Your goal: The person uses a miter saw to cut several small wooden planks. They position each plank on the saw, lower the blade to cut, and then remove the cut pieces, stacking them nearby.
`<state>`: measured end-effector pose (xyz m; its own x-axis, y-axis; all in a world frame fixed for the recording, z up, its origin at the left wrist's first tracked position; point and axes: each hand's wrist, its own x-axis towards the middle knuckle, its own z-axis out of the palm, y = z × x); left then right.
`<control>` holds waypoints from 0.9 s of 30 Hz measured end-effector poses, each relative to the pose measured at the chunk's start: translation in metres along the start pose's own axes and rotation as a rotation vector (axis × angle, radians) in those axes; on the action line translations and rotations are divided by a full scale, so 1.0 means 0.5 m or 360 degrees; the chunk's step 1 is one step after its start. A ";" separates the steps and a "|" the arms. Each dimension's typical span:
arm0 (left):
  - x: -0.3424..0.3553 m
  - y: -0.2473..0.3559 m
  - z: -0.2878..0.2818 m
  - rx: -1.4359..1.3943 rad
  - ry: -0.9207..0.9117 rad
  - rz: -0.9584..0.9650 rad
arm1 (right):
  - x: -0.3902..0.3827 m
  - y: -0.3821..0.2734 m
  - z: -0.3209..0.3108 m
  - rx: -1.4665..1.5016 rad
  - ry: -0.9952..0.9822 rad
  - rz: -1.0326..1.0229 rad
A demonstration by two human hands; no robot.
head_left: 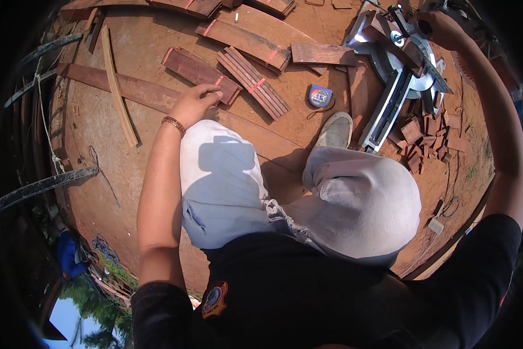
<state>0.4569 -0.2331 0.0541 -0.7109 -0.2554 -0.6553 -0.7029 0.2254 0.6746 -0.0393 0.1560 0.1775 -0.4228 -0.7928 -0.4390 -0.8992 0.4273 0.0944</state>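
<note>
At the upper right my right hand (446, 32) is closed around a black, round-ended handle (425, 27) on the mitre saw (396, 87). A dark reddish-brown wood block (410, 53) lies on the saw's table beside the metal clamp parts. My left hand (196, 106) is just beyond my left knee, holding nothing, with its fingers loosely extended and thumb apart. Close to that hand lies a reddish board bundle (200, 74) with a red strap. Another strapped bundle of narrow strips (253, 82) sits to its right.
A blue tape measure (319, 96) lies near my shoe (335, 130). Small wood offcuts (427, 139) are heaped right of the saw. One long board (119, 83) runs under my legs, crossed by a thin pale strip (117, 87). Curved dark metal bars (46, 187) stand at the left.
</note>
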 end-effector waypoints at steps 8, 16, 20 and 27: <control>0.013 0.021 0.014 0.0230 -0.0006 -0.0014 | -0.007 -0.017 -0.013 -0.0131 0.0220 -0.0417; 0.032 0.002 0.016 0.0118 -0.0022 0.0040 | 0.008 0.024 0.028 -0.0313 0.0130 -0.0005; 0.028 0.004 0.014 0.0035 -0.0056 0.0019 | -0.013 0.013 0.064 -0.0534 0.0509 0.0343; 0.022 0.020 0.014 0.0109 -0.0043 -0.0009 | 0.015 0.020 0.070 -0.0522 0.1100 0.0819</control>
<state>0.4421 -0.2272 0.0513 -0.7067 -0.2318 -0.6685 -0.7062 0.2882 0.6467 -0.0473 0.1697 0.1438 -0.6580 -0.6675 0.3486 -0.5237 0.7383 0.4250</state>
